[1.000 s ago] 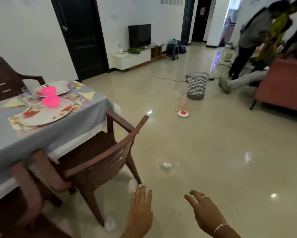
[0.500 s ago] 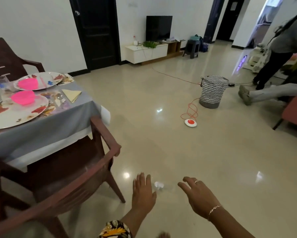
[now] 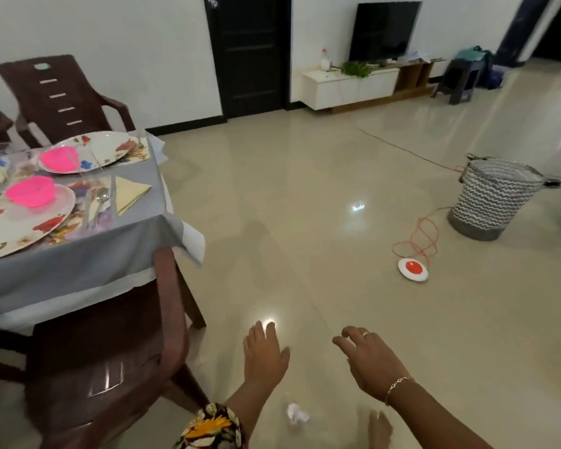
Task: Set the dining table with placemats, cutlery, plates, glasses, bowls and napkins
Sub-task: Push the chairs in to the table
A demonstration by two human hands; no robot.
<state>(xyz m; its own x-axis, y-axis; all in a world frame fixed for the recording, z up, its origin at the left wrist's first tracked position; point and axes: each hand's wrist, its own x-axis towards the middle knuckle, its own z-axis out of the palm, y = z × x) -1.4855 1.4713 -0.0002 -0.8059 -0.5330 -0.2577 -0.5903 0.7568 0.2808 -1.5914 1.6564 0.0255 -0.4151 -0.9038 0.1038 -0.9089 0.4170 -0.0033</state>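
Head view puts the laid corner of the table (image 3: pixel 78 254) at my upper left, well apart from both hands, with a brown chair (image 3: pixel 117 351) tucked against its near edge. On the cloth I see a near plate (image 3: pixel 13 228) carrying a pink bowl (image 3: pixel 31 191) and a far plate (image 3: pixel 107 147) with a second pink bowl (image 3: pixel 60 158). A floral placemat (image 3: pixel 78 218) lies under the near setting, with a spoon (image 3: pixel 101 199) on it and a folded yellow napkin (image 3: pixel 128 192) just beside that.

I judge the plates stiff, light and glossy, so slippery; I would take each by the rim, thumb on top. The bowls look like thin plastic, light enough to skate if a plate tilts. The napkin is soft and will likely unfold unless pinched at its folded edge. The spoon wants its handle.

My left hand (image 3: pixel 264 354) hangs palm down over the floor (image 3: pixel 305 222), fingers straight and close together, holding nothing. My right hand (image 3: pixel 369 364) is empty too, fingers spread and loosely bent, touching nothing.
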